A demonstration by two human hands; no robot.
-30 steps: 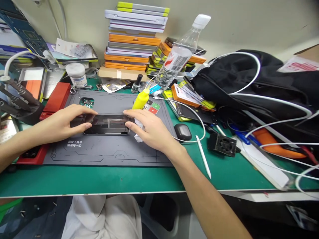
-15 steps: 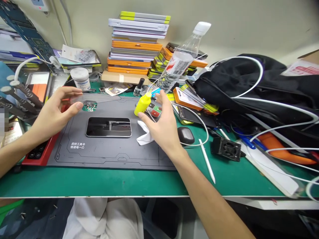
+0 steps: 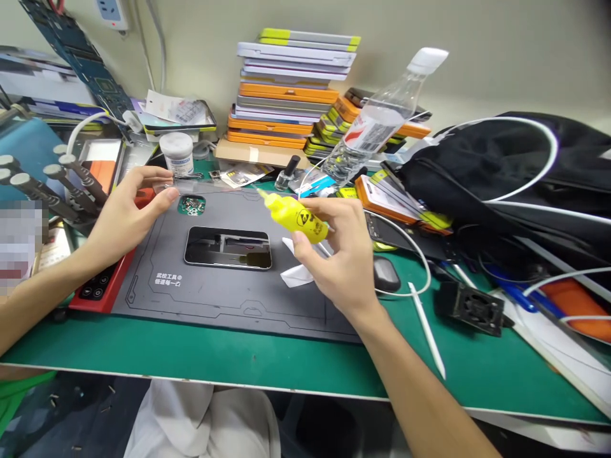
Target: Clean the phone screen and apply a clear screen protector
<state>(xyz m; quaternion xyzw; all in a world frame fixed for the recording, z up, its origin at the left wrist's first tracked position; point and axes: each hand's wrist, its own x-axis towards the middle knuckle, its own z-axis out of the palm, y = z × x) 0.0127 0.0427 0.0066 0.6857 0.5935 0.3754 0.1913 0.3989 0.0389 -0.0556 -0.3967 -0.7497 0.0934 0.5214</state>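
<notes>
My right hand [image 3: 341,257] is wrapped round a small yellow squeeze bottle [image 3: 301,219], tilted so its thin nozzle points up and left. Below the nozzle, a smartphone [image 3: 228,248] with a dark, glossy screen lies on the grey work mat [image 3: 233,296]. A folded white tissue [image 3: 296,275] rests beside the phone, close under my right hand. My left hand [image 3: 138,207] is over the mat's back left corner, thumb and fingers pinched at what looks like a clear piece of film [image 3: 165,185]. Near its fingertips is a green patch with small metal parts [image 3: 191,205].
Stacked orange and white cases [image 3: 286,95], a white-lidded tub [image 3: 176,152] and a leaning water bottle [image 3: 372,121] line the back. Screwdrivers [image 3: 52,178] stand at left. At right are a white stylus [image 3: 427,331], a small black fan [image 3: 470,305] and looping white cables.
My right hand has closed on the yellow bottle, lifted it and tipped it leftward. My left hand keeps its place over the mat's corner. The whole view has shifted slightly.
</notes>
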